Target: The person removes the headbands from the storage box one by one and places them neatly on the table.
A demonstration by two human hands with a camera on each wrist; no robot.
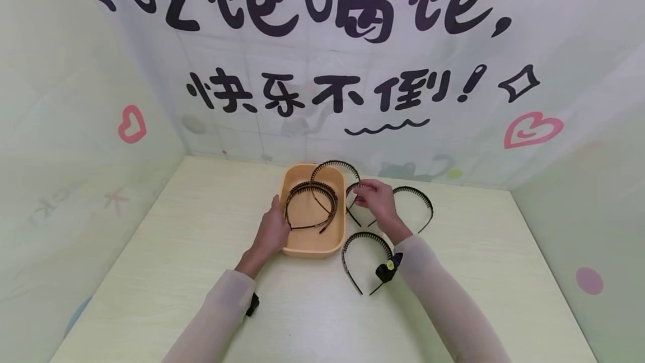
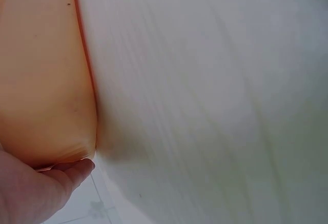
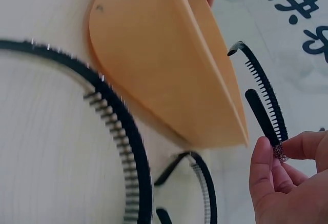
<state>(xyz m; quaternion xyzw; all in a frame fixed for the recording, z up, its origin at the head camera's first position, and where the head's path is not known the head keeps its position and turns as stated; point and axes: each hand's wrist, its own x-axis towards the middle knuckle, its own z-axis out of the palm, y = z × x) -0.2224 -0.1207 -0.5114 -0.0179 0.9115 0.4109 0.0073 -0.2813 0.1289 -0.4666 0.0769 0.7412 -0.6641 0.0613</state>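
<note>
My left hand (image 1: pixel 272 228) grips the left side of a peach plastic bin (image 1: pixel 309 252). In the left wrist view its fingers curl at the corner of the bin's wall. Black toothed headbands (image 1: pixel 328 224) lie together inside. Between the thumb and fingers of my right hand (image 1: pixel 379 201) I pinch another black toothed headband (image 3: pixel 269 97) near a glittery patch. In the head view that headband arches over the bin's right rim. A further headband (image 1: pixel 354 218) lies on the table behind and below my right hand, partly covered by it.
Nearer me on the table, right of the bin, lies a headband with a black bow (image 1: pixel 385 272). Another headband (image 1: pixel 429 204) rests to the right of my right hand, partly hidden by it. A printed fabric wall (image 1: pixel 282 139) stands behind the table.
</note>
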